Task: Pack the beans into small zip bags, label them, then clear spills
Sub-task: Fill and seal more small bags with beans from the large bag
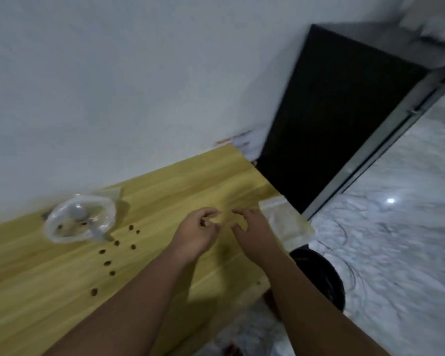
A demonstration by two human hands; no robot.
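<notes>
Several brown beans (108, 263) lie scattered on the yellow wooden table (49, 291), left of my hands. An open clear plastic bag (80, 219) with a few beans inside sits at the back left. A flat pile of small clear zip bags (285, 222) lies at the table's right edge. My left hand (198, 232) and my right hand (252, 229) hover close together over the table, just left of the pile, with fingers curled. The frame is blurred, and whether something thin is pinched between them does not show.
A white wall runs along the table's far side. A tall black cabinet (332, 124) stands beyond the right corner. A dark round object (319, 276) sits on the marbled floor (396, 240) below the table's right edge.
</notes>
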